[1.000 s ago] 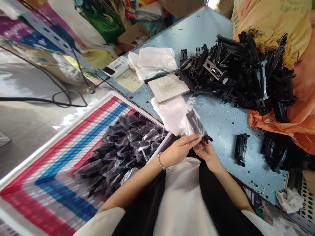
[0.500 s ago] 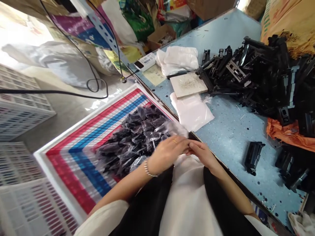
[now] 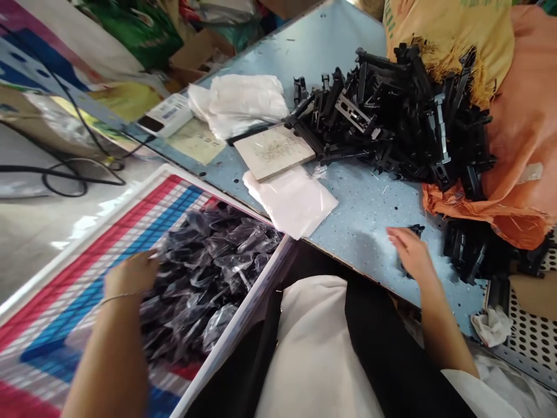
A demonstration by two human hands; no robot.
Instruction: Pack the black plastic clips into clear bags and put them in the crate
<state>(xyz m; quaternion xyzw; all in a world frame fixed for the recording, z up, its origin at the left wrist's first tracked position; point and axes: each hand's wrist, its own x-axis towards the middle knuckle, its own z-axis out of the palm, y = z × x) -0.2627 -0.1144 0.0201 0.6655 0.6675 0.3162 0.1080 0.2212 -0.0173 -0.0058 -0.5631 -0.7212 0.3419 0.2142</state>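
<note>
My left hand (image 3: 130, 274) is over the red, white and blue lined crate (image 3: 174, 200), at the left edge of a heap of black parts in clear plastic bags (image 3: 209, 261). Its fingers are curled and slightly blurred; what they hold, if anything, does not show. On the right, my right hand (image 3: 409, 251) is open above the blue table, fingers stretched and a little apart. It partly covers a single black plastic part (image 3: 416, 230). Whether the fingers touch that part I cannot tell.
A large pile of black parts (image 3: 369, 122) spreads across the table beside a yellow sack (image 3: 452, 35) and an orange sack (image 3: 522, 116). Clear plastic bags (image 3: 291, 200), a pale board (image 3: 274, 152) and a white folded stack (image 3: 243, 98) lie further left. A cable (image 3: 65, 174) hangs at left.
My hands, together in front of my body before, have parted: the left went left over the crate, the right went right to the single black part. The view has shifted right.
</note>
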